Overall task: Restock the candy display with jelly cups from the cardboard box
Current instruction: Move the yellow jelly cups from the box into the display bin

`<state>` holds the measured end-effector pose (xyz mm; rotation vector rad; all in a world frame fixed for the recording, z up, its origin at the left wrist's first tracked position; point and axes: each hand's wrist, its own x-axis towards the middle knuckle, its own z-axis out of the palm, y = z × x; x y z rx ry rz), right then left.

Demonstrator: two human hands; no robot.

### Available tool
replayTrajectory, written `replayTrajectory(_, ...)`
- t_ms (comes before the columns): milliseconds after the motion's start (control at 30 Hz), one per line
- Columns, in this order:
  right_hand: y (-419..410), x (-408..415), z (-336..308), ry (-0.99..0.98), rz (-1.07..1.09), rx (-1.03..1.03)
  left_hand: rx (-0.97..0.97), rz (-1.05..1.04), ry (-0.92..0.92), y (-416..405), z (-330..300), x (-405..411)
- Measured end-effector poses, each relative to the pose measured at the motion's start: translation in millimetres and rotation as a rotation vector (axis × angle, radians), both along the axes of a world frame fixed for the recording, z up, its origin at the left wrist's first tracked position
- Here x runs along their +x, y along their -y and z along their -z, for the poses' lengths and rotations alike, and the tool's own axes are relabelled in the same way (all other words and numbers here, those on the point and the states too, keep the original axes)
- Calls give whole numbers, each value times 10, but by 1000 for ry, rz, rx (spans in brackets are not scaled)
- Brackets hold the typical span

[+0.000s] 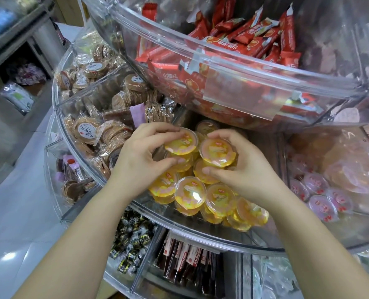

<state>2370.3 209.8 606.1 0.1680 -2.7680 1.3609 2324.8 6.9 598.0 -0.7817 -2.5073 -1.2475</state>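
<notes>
Both my hands reach into the middle tier of a clear round candy display [179,229]. My left hand [140,158] grips a yellow jelly cup [182,143] between thumb and curled fingers. Right beside it, my right hand [244,167] grips a second yellow jelly cup [217,154] the same way. Both cups sit on top of a pile of several more yellow jelly cups [200,199] filling this compartment. The cardboard box is out of view.
Wrapped round wafers [97,130] fill the compartment to the left, pink jelly cups [321,197] the one to the right. The upper tier [233,67] with red packets overhangs the hands. Below lie black-wrapped candies [131,244] and dark bars [190,264]. Grey floor lies at the left.
</notes>
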Motion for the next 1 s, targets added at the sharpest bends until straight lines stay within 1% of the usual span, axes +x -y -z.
replayTrajectory(167,29,17,99,17,62,-69,-12,-18,3,-1,1,-29)
replayTrajectory(267,62,12,145,-11,96,-61,17,-7,11,-5,11,-26)
replayTrajectory(367,64,30,157,-19,86,-57,21,-17,8,-7,25,-34)
replayTrajectory(567,40,56,160,14,96,-113,5,-36,10,-24,32,-8)
replayTrajectory(700,38,121,92,24,110,-92,15,-37,27,36,4,51)
replayTrajectory(800,94,257,-59,-79,136,-5,67,-72,24,146,-33,159)
replayTrajectory(900,272,434,-233,-295,180,153,158,-131,8,318,-52,371)
replayTrajectory(933,368,503,-282,-385,176,171,188,-152,9,397,-47,480)
replayTrajectory(1000,623,656,-338,-491,83,104,245,-210,42,587,5,742)
